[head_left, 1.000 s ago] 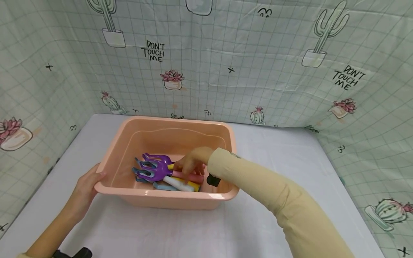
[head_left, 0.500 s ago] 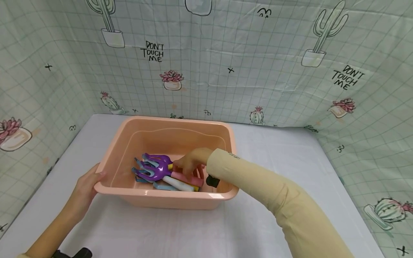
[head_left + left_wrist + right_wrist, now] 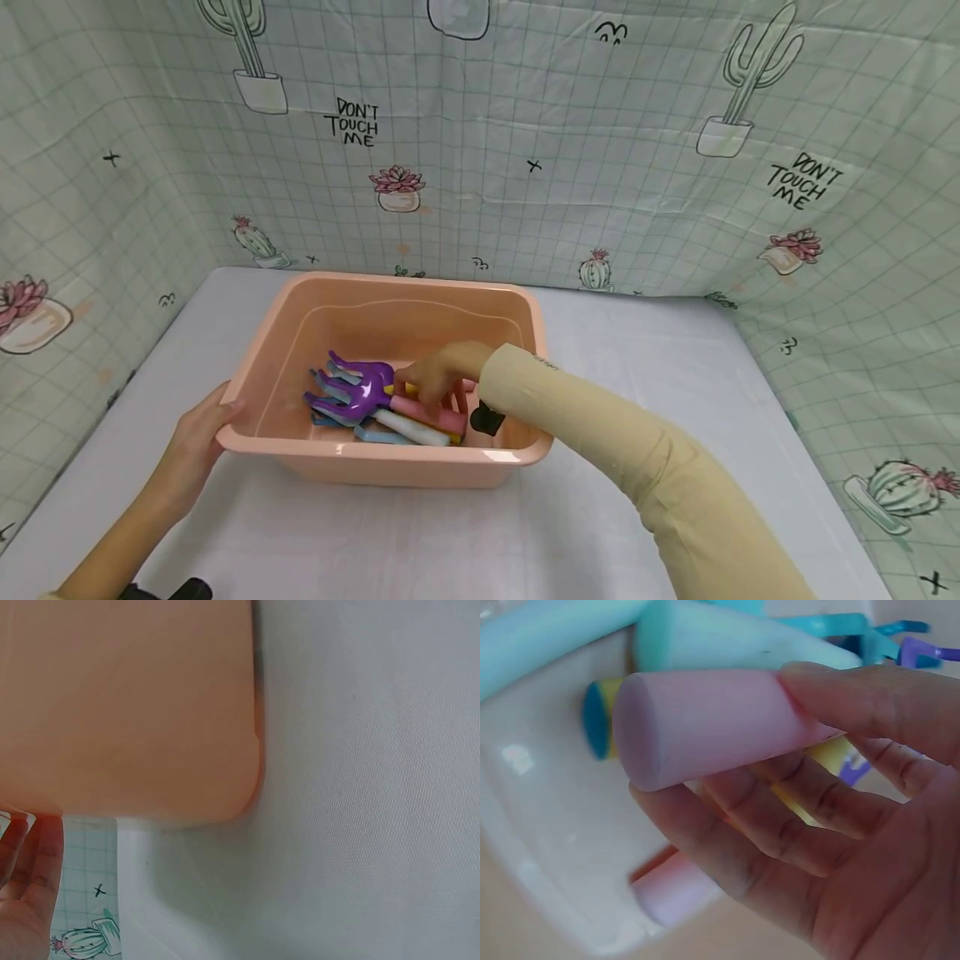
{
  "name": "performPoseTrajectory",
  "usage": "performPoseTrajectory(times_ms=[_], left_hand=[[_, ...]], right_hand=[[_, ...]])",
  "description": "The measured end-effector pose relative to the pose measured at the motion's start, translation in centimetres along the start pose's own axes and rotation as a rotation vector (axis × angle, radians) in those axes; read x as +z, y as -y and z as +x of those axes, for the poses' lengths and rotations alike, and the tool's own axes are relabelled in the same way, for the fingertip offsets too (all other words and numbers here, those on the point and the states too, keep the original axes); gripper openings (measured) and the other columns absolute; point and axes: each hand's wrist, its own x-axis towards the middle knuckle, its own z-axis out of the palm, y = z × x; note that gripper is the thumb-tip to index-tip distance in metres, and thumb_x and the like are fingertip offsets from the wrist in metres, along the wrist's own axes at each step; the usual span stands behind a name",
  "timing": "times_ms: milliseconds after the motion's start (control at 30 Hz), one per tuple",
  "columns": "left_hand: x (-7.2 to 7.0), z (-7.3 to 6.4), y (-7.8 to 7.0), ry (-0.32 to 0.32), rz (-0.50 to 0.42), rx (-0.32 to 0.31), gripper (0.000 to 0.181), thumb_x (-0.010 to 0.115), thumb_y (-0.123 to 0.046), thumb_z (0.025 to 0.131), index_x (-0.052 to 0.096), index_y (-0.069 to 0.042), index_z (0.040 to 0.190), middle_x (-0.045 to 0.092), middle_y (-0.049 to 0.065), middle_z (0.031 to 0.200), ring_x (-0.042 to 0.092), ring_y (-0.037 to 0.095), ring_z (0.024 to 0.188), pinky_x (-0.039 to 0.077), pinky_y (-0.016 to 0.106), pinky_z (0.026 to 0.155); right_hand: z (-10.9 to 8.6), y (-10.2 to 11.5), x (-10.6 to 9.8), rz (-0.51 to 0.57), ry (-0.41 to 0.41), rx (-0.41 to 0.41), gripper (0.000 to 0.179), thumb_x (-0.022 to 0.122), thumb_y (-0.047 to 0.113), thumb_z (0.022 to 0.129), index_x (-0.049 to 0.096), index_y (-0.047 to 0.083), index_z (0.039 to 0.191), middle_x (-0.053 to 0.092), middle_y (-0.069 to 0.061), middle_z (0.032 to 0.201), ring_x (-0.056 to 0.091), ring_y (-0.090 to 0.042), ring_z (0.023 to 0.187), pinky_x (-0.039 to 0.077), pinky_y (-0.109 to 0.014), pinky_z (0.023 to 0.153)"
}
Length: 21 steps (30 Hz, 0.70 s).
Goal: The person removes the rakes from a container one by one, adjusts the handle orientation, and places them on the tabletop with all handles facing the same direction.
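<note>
A peach plastic basin (image 3: 397,472) stands on the white-covered table. My left hand (image 3: 197,432) grips its left rim, thumb over the edge; in the left wrist view the fingers (image 3: 46,859) lie against the outside. Inside the basin, my right hand (image 3: 438,377) holds a toy hand rake (image 3: 366,393) with a purple claw head and pink handle. The right wrist view has the thumb on top of the pink handle (image 3: 705,724) and the fingers beneath it. More rakes lie under and beside it, partly hidden, with a white handle (image 3: 411,427) in front.
A second pink handle (image 3: 676,889) and a yellow handle with a blue end (image 3: 598,720) lie near the right hand. White tabletop (image 3: 637,358) extends to the right of the basin. A cactus-print cloth (image 3: 480,150) hangs behind and at both sides.
The purple-headed rake in my right hand has shifted slightly left, and its head sits a little higher over the others. My left hand stays on the basin rim.
</note>
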Motion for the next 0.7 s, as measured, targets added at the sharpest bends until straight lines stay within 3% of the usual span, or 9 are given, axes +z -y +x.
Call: performPoseTrajectory(times_ms=[167,267,400,500,700], left_hand=[[0.0,-0.1,0.0,0.000,-0.003,0.009,0.051,0.027,-0.030,0.100,0.032,-0.001,0.142,0.045,-0.023,0.117,0.046,-0.005,0.101,0.037,0.008,0.079],[0.0,-0.1,0.0,-0.002,-0.006,0.015,0.049,0.027,-0.029,0.100,0.033,-0.001,0.140,0.047,-0.022,0.116,0.047,-0.004,0.100,0.037,0.008,0.079],[-0.1,-0.1,-0.1,0.002,-0.012,0.021,0.047,0.027,-0.028,0.100,0.035,-0.004,0.139,0.047,-0.022,0.115,0.047,-0.003,0.100,0.037,0.008,0.079],[-0.1,-0.2,-0.1,0.005,-0.022,0.025,0.045,0.028,-0.027,0.101,0.036,-0.005,0.139,0.048,-0.020,0.115,0.047,-0.002,0.099,0.038,0.008,0.079],[-0.1,-0.1,-0.1,0.004,-0.005,0.016,0.047,0.028,-0.027,0.100,0.034,-0.003,0.140,0.047,-0.022,0.114,0.047,-0.003,0.099,0.038,0.008,0.078]], right_hand=[[0.3,0.6,-0.8,-0.063,0.007,-0.129,0.040,0.056,-0.003,0.079,0.046,0.020,0.110,0.052,-0.005,0.094,0.061,-0.022,0.065,0.053,-0.031,0.063],[0.1,0.7,-1.2,-0.067,-0.013,-0.127,0.034,0.055,-0.002,0.081,0.051,0.019,0.107,0.053,-0.004,0.084,0.056,-0.020,0.056,0.049,-0.028,0.057],[-0.7,0.8,-1.6,-0.126,-0.039,-0.159,0.040,0.051,-0.003,0.078,0.054,0.021,0.110,0.050,-0.004,0.073,0.048,-0.019,0.053,0.039,-0.026,0.053],[-1.2,0.9,-1.8,-0.142,-0.056,-0.224,0.046,0.050,-0.002,0.076,0.053,0.021,0.116,0.052,-0.004,0.081,0.050,-0.017,0.058,0.042,-0.024,0.055],[-2.2,1.0,-2.0,0.001,-0.096,-0.270,0.053,0.054,-0.004,0.076,0.051,0.018,0.124,0.057,-0.007,0.101,0.059,-0.019,0.067,0.051,-0.026,0.058]])
